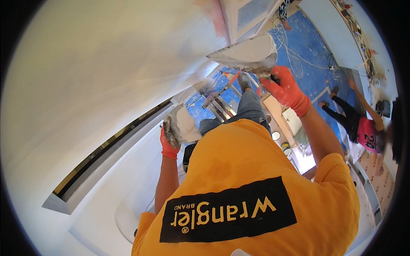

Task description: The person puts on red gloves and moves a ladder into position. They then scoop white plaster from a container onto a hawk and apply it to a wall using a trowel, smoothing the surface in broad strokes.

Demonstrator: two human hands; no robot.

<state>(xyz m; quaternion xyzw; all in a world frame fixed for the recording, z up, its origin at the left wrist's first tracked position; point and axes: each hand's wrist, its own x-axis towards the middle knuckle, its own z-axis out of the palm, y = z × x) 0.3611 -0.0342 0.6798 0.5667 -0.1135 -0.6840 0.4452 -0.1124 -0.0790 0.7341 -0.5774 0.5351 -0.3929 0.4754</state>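
Observation:
In an orange glove, my right hand (287, 88) grips a broad plastering trowel (250, 53). White plaster covers its blade, which is raised close to the pale wall (128, 64). Lower and to the left, my left hand (169, 143), also gloved in orange, holds a smaller plaster-loaded hawk (184, 122) with a crusted grey edge. Most of the left fingers are hidden behind it. The trowel and the hawk are apart.
Below my legs stands a metal stepladder (220, 106) over a blue floor covering (294, 34). White cables (294, 55) lie across it. A long dark recess (111, 147) runs along the wall. At right another person (354, 115) is on the floor level, beside stored boards.

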